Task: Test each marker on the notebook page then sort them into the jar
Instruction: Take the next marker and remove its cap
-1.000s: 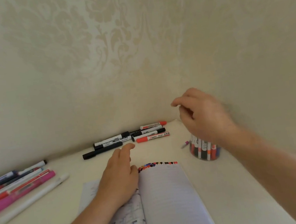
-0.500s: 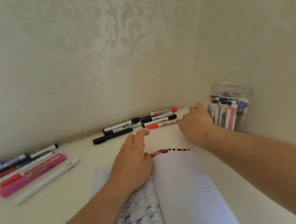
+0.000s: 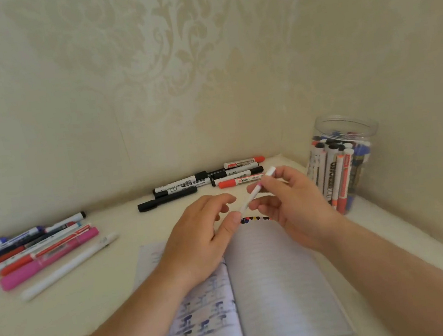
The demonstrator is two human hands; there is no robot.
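Both hands sit above the top edge of the open notebook point(image 3: 280, 281), w/ a slim white marker point(image 3: 257, 191) between them. The right hand point(image 3: 295, 203) pinches the marker mid-barrel in curled fingertips – its squared white end points up & away toward the wall, the lower end slants down toward the left hand point(image 3: 201, 238). The left thumb tip and curled fingers meet that lower end; whether they actually grip it or only touch it – can't tell, that part is blurred. A faint pink band shows on the barrel near the right fingertips.

Notebook lies flat on the cream counter point(image 3: 97, 302): lined right page mostly bare, w/ a row of small coloured test dots point(image 3: 255, 219) along its top edge; left page carries dark blue marks, partly under the left forearm.

Clear plastic jar point(image 3: 341, 163) stands upright in the corner to the right, near the right hand, apart from it, packed w/ upright markers – black, blue & red-orange caps.

At the back by the wall, a cluster of black and red whiteboard markers point(image 3: 202, 183) lies flat. Far left, another bunch lies side by side: blue & red ones, a fat pink marker point(image 3: 49, 259), and just beside it a long white pen point(image 3: 70, 266) angled toward the notebook.
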